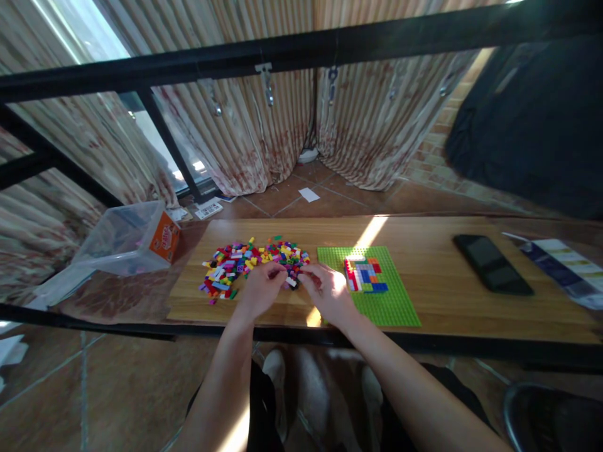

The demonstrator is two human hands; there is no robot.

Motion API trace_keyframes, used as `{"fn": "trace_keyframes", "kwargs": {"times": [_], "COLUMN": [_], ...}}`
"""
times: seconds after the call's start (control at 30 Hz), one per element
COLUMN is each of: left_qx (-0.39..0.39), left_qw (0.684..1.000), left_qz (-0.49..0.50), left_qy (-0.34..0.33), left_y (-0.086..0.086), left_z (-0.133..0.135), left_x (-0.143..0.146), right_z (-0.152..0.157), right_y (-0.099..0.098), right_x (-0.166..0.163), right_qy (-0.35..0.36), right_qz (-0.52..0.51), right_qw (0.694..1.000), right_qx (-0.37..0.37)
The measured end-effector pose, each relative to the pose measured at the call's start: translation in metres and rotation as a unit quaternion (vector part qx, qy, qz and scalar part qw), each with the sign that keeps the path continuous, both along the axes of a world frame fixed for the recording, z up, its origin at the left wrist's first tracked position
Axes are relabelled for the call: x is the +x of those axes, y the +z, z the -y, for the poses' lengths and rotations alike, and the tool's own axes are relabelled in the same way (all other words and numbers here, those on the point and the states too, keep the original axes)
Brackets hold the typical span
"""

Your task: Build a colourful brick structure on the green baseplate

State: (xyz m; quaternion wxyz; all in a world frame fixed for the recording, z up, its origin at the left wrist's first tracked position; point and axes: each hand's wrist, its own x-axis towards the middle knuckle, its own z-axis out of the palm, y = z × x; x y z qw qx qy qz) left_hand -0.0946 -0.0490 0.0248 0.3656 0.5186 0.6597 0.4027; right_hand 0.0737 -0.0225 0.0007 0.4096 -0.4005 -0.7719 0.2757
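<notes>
A pile of small coloured bricks (249, 260) lies on the wooden table (438, 276). My left hand (261, 290) and my right hand (327, 292) meet at the pile's near right edge, fingers curled and pinched together around small bricks; a white one shows between them. Right of my hands lies a green baseplate (386, 304) with a patch of red, white, blue and orange bricks (363, 274) built on it.
A tipped clear plastic box with an orange label (129, 238) lies at the table's left end. A black phone (492, 263) and a printed sheet (565, 270) lie on the right. A black metal frame (301, 50) crosses overhead; curtains hang behind.
</notes>
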Motion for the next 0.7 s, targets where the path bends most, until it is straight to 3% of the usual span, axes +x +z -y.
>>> {"fn": "trace_keyframes", "kwargs": {"times": [0.17, 0.3, 0.4, 0.47, 0.53, 0.7], "left_qx": [-0.013, 0.012, -0.001, -0.093, -0.155, -0.187], "left_qw": [0.993, 0.993, 0.957, 0.905, 0.876, 0.861], "left_qz": [0.107, -0.088, -0.208, -0.306, -0.359, -0.422], "left_qy": [-0.052, 0.073, 0.203, 0.280, 0.282, 0.213], "left_y": [0.006, 0.008, 0.014, 0.017, 0.017, 0.006], "left_z": [-0.001, 0.004, 0.019, 0.033, 0.044, 0.051], "left_x": [0.018, -0.003, -0.041, -0.066, -0.084, -0.094], "right_z": [0.003, 0.000, -0.001, -0.001, -0.001, 0.000], "right_y": [0.001, 0.001, -0.002, -0.004, -0.007, -0.009], "right_x": [0.001, 0.007, 0.012, 0.015, 0.018, 0.024], "right_qy": [0.041, 0.010, 0.001, 0.005, 0.010, 0.013], "right_qz": [-0.044, -0.028, 0.024, 0.047, 0.058, 0.078], "right_qw": [0.997, 0.999, 0.999, 0.999, 0.998, 0.996], "right_qx": [-0.041, -0.044, -0.028, -0.009, 0.011, 0.048]}}
